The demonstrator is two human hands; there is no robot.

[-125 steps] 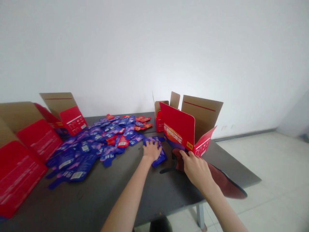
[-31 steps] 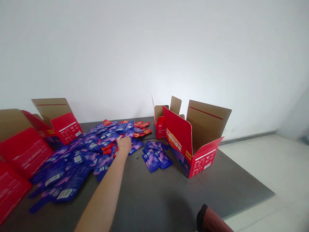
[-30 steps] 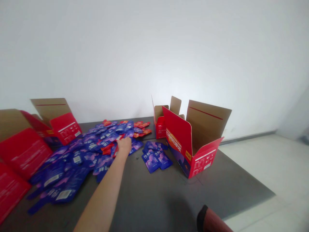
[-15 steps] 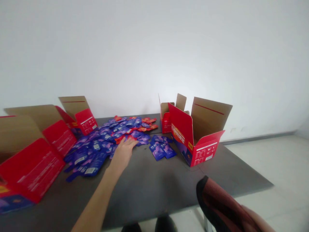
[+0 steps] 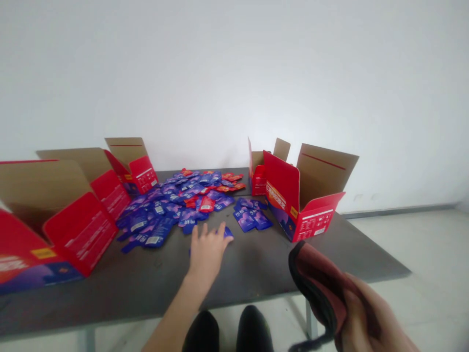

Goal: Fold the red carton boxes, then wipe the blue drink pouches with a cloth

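My left hand (image 5: 207, 247) lies palm down on the table with its fingers spread. Beneath its fingertips is a blue-purple sachet (image 5: 228, 232), mostly covered by the hand. Just beyond, a large pile of blue-purple sachets (image 5: 163, 208) spreads over the table, with red sachets (image 5: 207, 204) mixed in. My right hand (image 5: 361, 313), at the lower right, grips a folded reddish-brown cloth piece (image 5: 326, 271) with black edging, held up over the table's front edge. A black end of it hangs down. A few blue-purple sachets (image 5: 252, 217) lie separately, beside the right-hand carton.
Open red cartons (image 5: 82, 232) line the left side of the dark table (image 5: 146, 288). On the right stand a large open carton (image 5: 318, 217) and a smaller one (image 5: 259, 181) behind it. A white wall (image 5: 234, 83) rises beyond the table.
My left hand has moved from the pile toward me and right, and a blue-purple sachet now shows under its fingers. My right hand has come further into view with the cloth piece.
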